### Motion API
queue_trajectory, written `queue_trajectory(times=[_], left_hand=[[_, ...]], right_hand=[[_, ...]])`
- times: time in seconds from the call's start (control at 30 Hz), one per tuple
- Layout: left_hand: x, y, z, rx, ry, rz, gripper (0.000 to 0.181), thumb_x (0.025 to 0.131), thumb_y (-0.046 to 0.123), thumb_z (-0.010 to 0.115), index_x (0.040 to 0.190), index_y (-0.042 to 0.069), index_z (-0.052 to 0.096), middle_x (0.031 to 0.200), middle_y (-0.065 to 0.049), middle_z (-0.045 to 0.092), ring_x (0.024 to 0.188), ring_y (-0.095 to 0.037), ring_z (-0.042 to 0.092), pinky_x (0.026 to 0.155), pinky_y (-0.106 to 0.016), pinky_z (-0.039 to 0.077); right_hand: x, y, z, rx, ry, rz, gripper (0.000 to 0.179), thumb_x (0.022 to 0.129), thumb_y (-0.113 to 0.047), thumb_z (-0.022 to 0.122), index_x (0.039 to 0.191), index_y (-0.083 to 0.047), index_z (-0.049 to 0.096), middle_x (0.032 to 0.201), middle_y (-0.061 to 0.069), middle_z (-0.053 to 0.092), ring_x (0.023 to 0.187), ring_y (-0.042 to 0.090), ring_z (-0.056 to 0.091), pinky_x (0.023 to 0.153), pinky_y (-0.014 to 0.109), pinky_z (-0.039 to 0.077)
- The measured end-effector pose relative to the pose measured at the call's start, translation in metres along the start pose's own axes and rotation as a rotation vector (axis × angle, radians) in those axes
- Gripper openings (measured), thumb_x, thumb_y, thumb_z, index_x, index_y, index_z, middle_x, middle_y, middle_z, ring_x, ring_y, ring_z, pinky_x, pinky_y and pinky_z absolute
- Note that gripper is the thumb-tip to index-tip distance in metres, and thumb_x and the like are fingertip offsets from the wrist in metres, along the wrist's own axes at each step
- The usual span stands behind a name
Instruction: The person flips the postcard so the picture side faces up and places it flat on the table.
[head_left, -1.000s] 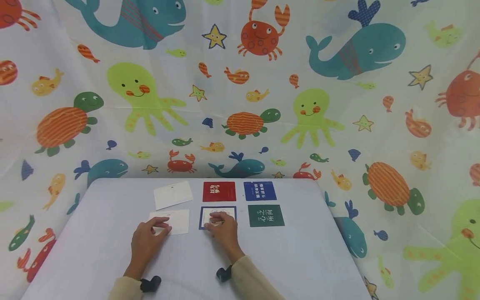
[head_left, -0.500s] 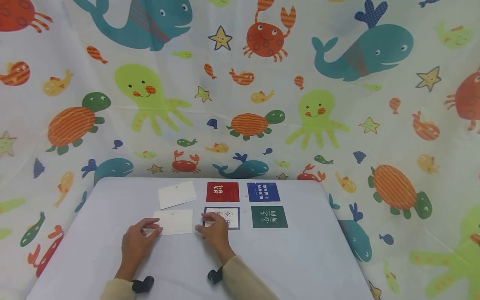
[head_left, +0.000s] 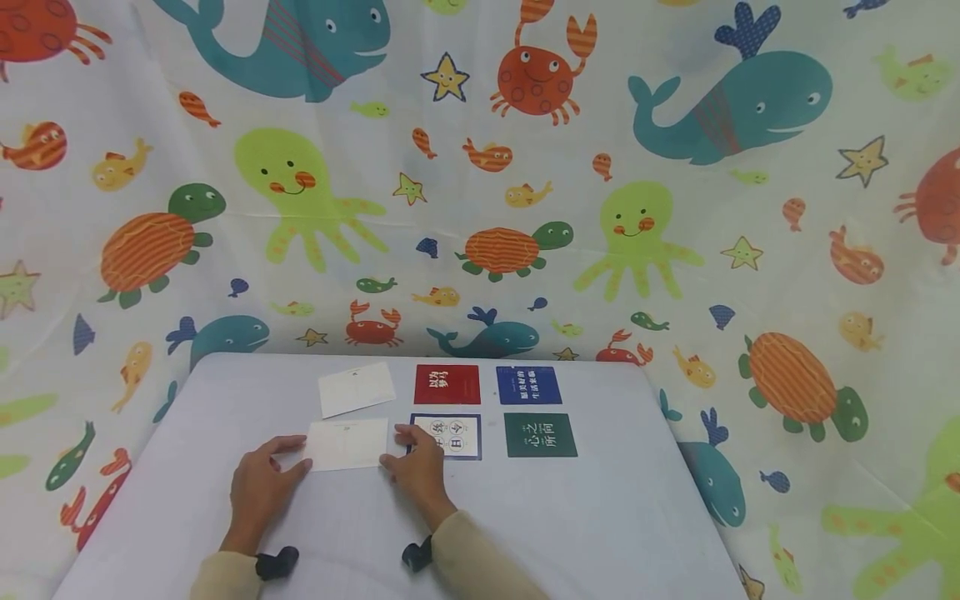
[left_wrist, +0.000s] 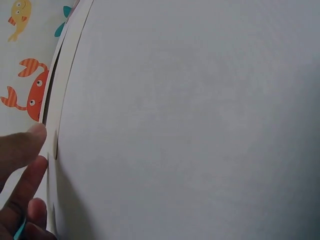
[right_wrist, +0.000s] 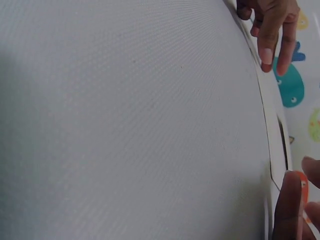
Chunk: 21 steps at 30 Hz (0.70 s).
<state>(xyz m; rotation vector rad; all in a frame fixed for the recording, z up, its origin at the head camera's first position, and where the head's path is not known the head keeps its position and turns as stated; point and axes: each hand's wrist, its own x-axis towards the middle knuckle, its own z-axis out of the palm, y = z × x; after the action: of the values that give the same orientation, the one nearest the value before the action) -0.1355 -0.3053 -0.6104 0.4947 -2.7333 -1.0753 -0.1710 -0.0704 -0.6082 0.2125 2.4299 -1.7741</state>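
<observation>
The near card, blank and white, lies on the cloth between the two hands, its top side showing. The left hand reaches in from 8 o'clock, thumb and forefinger parted, tips at the card's 9 o'clock edge. The right hand comes from 4 o'clock, also with thumb and forefinger spread, at the 3 o'clock edge. Neither pinches the card, so a lift now would probably fail: fingertips meeting only a thin edge could skid off it. Uneven pressure from the two sides might swivel it, and a hard inward squeeze could bow it upward. Whether any corner is raised, I cannot tell.

Just off at 12 o'clock is the far card, tilted; a push that way could slide the near card against or beneath it. At 3 o'clock the framed card is partly hidden by the right hand; whether they touch is unclear, but a trailing finger might drag it askew. Farther out, the red card at 2 o'clock, the blue card beyond it and the green card at 3 o'clock seem safer, unless the cloth were to ruck up under a forearm.
</observation>
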Motion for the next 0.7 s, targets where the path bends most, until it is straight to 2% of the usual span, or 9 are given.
queue_trajectory(times=[0.23, 0.43, 0.63, 0.7], left_hand=[[0.0035, -0.0038, 0.0007, -0.012, -0.006, 0.013, 0.042, 0.091, 0.014, 0.081, 0.132, 0.008, 0.071, 0.128, -0.02, 0.075, 0.098, -0.031, 0.059, 0.077, -0.038, 0.04], [0.0035, -0.0032, 0.0004, -0.054, -0.043, 0.001, 0.041, 0.094, 0.016, 0.079, 0.134, 0.008, 0.069, 0.131, -0.02, 0.075, 0.106, -0.034, 0.063, 0.081, -0.041, 0.045], [0.0022, -0.0026, 0.0014, -0.067, -0.053, -0.027, 0.041, 0.095, 0.016, 0.079, 0.134, 0.009, 0.069, 0.133, -0.02, 0.074, 0.111, -0.036, 0.063, 0.084, -0.044, 0.047], [0.0013, -0.0027, 0.0022, -0.069, -0.046, -0.032, 0.041, 0.095, 0.016, 0.079, 0.134, 0.01, 0.069, 0.132, -0.02, 0.074, 0.11, -0.036, 0.063, 0.084, -0.044, 0.047]], right_hand=[[0.0026, 0.0002, 0.0036, 0.022, -0.016, -0.01, 0.051, 0.083, -0.003, 0.087, 0.129, -0.017, 0.073, 0.122, -0.001, 0.077, 0.075, 0.008, 0.067, 0.058, 0.026, 0.057], [0.0026, -0.0012, 0.0063, 0.039, -0.049, 0.028, 0.048, 0.083, -0.004, 0.087, 0.127, -0.017, 0.074, 0.12, -0.003, 0.079, 0.056, 0.014, 0.066, 0.055, 0.027, 0.055], [0.0008, -0.0043, 0.0062, 0.057, -0.05, 0.048, 0.044, 0.083, -0.005, 0.087, 0.124, -0.018, 0.075, 0.118, -0.004, 0.078, 0.056, 0.015, 0.065, 0.057, 0.029, 0.056], [0.0, -0.0043, 0.0054, 0.071, -0.048, 0.049, 0.043, 0.084, -0.005, 0.087, 0.123, -0.018, 0.076, 0.117, -0.004, 0.078, 0.061, 0.014, 0.067, 0.059, 0.028, 0.057]])
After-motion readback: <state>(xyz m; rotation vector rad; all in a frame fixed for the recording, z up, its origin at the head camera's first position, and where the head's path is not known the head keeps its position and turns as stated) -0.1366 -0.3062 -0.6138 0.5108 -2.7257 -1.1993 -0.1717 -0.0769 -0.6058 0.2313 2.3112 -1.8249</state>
